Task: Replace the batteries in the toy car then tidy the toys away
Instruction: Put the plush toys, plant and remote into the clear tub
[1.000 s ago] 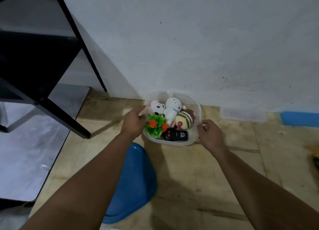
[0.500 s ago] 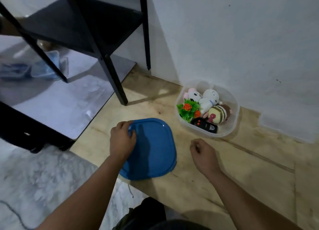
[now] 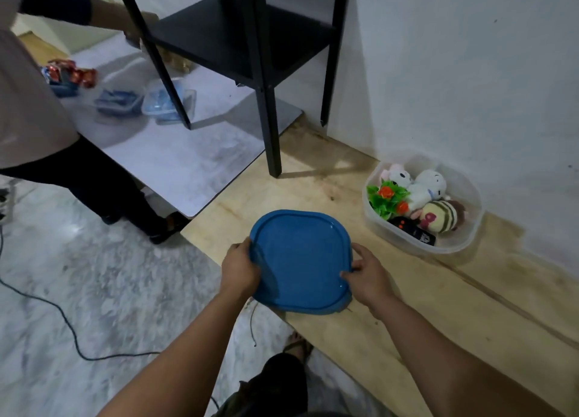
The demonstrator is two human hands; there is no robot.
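Note:
A blue plastic lid (image 3: 299, 260) is held just above the wooden board (image 3: 423, 307). My left hand (image 3: 239, 267) grips its left edge and my right hand (image 3: 368, 274) grips its right edge. To the right, by the wall, stands a clear plastic tub (image 3: 466, 238) without a lid. Inside it lie white plush toys (image 3: 426, 186), a striped plush (image 3: 440, 219), a green plastic plant with orange flowers (image 3: 387, 199) and a black remote control (image 3: 412, 230). No toy car shows.
A black shelf frame (image 3: 269, 112) stands on a grey mat (image 3: 175, 163) behind the lid. Another person (image 3: 47, 128) stands at the left near blue containers (image 3: 163, 103). A black cable (image 3: 62, 319) lies on the marble floor. The white wall (image 3: 470, 72) bounds the right.
Both hands left the tub, which stays by the wall. My left hand took the blue lid, then the right hand joined it on the other edge. My view swung left and back.

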